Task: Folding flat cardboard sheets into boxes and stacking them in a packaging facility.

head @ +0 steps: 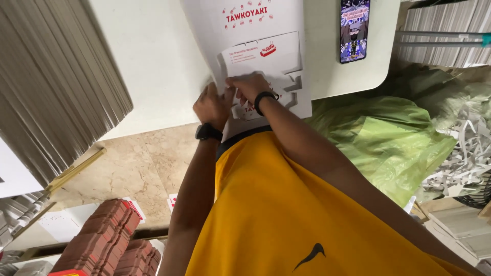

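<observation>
A flat white die-cut cardboard box sheet (266,51) with red print lies on the white table (153,61), its near end over the table's edge. My left hand (210,105) pinches the sheet's near left corner with bent fingers. My right hand (250,87), with a black band at the wrist, presses a flap of the sheet beside the left hand. Both hands touch the cardboard. A black watch sits on my left wrist.
A phone (354,30) with a lit screen lies on the table at the right. A thick stack of flat cardboard sheets (56,87) stands at the left. A green plastic bag (388,138) and paper scraps (460,153) are at the right. Red folded boxes (107,240) lie on the floor.
</observation>
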